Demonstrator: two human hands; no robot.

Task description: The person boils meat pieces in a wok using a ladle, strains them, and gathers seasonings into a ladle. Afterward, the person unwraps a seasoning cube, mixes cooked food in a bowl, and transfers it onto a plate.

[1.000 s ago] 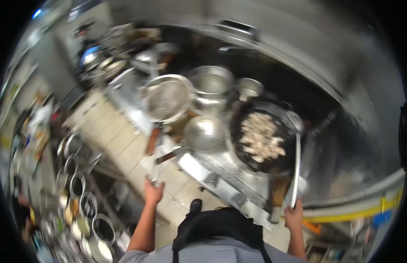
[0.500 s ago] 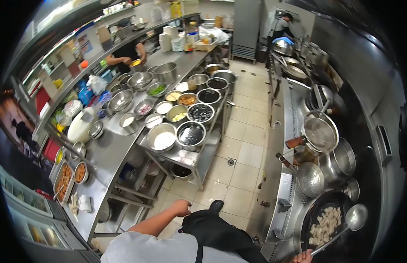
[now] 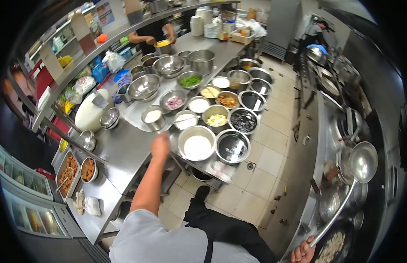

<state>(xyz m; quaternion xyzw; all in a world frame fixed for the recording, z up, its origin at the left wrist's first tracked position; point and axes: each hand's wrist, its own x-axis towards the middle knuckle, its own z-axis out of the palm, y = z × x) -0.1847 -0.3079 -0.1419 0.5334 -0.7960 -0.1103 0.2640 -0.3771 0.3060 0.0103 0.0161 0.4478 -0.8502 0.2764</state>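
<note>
My right hand grips the long handle of a steel ladle, its bowl raised over the stove. Below it, pale chunks of food lie in a dark wok, partly cut off by the picture's edge. My left hand is stretched out over the edge of the prep table, blurred, its fingers not clear. Nearest to it are a steel pot with white contents, a bowl of white powder with a spoon handle across it, and a large bowl of white contents.
Pots of dark liquid stand at the table's aisle side. A perforated skimmer rests by the wok. Trays of orange-brown meat are at left. One person holds a yellow bowl across the counter; another person stands at the far stove.
My left hand has moved up and forward, from beside my body to the seasoning bowls. My right hand has lifted the ladle up from the wok. The view has turned left.
</note>
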